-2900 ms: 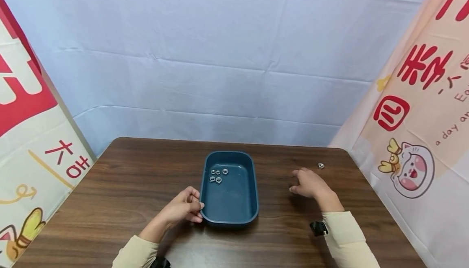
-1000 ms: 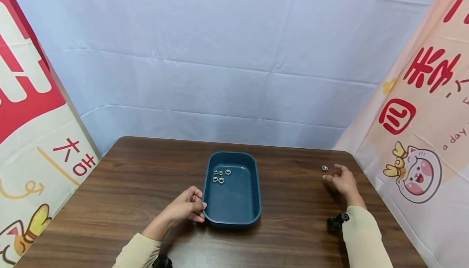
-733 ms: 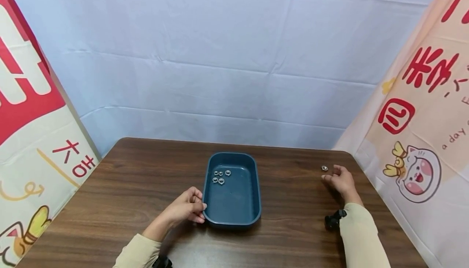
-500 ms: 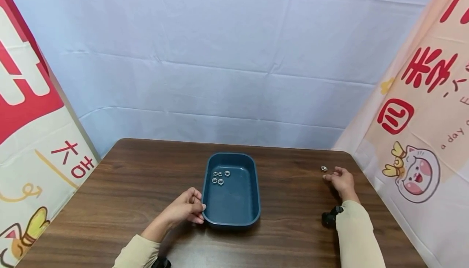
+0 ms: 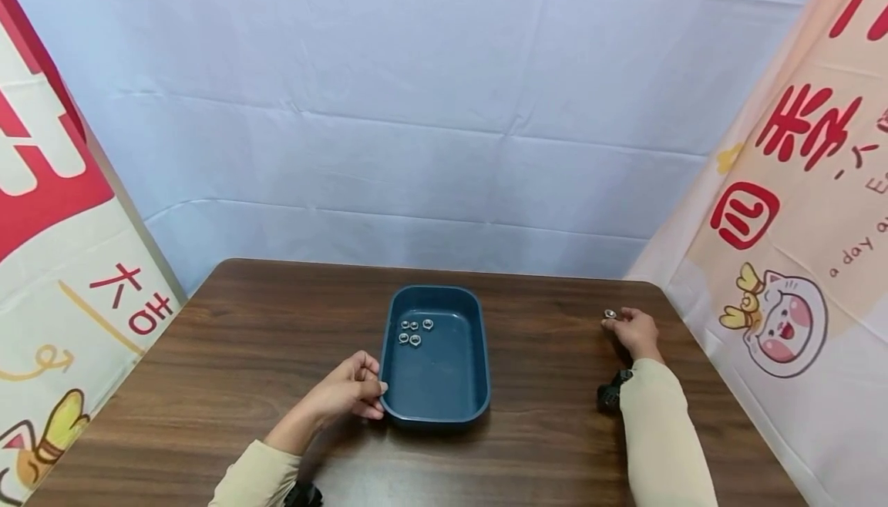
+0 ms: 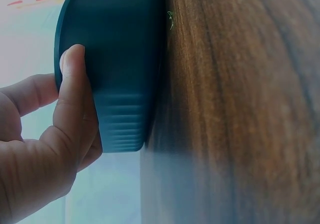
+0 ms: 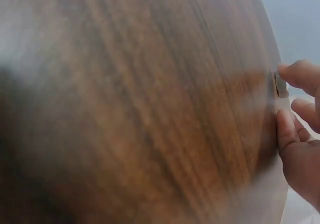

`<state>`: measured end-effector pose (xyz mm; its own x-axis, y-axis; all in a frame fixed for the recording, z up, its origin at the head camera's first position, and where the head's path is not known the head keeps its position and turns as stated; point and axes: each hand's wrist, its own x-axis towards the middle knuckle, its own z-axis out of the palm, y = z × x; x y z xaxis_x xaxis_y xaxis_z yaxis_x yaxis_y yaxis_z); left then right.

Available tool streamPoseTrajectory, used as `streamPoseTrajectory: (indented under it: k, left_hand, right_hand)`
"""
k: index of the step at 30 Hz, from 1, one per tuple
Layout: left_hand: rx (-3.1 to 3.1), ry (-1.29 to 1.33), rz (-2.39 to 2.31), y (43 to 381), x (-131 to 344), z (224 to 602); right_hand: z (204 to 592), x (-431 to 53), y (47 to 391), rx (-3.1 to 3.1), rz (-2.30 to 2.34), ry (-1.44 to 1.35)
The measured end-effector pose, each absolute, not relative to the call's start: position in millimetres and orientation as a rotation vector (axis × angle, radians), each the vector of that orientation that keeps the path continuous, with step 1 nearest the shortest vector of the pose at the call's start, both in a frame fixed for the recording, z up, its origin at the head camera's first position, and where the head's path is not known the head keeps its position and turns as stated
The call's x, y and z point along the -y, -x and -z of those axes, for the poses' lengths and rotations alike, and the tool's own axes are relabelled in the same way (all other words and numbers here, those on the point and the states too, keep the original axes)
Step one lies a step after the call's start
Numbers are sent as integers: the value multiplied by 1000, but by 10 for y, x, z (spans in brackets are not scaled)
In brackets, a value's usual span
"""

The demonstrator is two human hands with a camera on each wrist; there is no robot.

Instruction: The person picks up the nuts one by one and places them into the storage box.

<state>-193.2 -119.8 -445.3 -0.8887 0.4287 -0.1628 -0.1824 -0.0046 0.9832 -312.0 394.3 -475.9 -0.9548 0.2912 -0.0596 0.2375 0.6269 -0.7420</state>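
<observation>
In the head view a dark blue rectangular tray [image 5: 435,376] stands on the table, with several metal hex nuts [image 5: 415,340] grouped at its far left inside. My left hand [image 5: 347,390] pinches the tray's left rim near the front corner; the left wrist view has fingers [image 6: 75,91] against the tray's outer wall [image 6: 120,58]. One more nut [image 5: 610,313] lies on the table at the far right. My right hand [image 5: 634,334] is right beside it. In the right wrist view a fingertip appears to touch that nut [image 7: 281,85], while the thumb is apart from it.
The brown wood-grain table [image 5: 277,337] has rounded far corners. Behind it hangs a pale cloth [image 5: 444,106], and printed banners [image 5: 770,299] flank both sides. Black wrist cameras [image 5: 613,393] sit at the cuffs.
My right hand first went right past the loose nut, then came back left, closing up to it. My left hand stays at the tray's rim; the view shifted slightly.
</observation>
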Motion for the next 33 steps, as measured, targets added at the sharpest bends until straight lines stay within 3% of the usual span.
streamPoseTrajectory:
  k: [11,22,33]
  left_hand:
    - [-1856,-245,-1953,1926,1217,4443]
    - [-1835,-254,-1959,1927,1204,4446]
    - [-1838,-255,-1974,1918,1205,4465]
  right_hand:
    - [4777,-3857,3237,2844,-1057,382]
    - [4801,-3843,3071,2791,-960,342]
    - [4678,-3762,3028,2659,-1300,505]
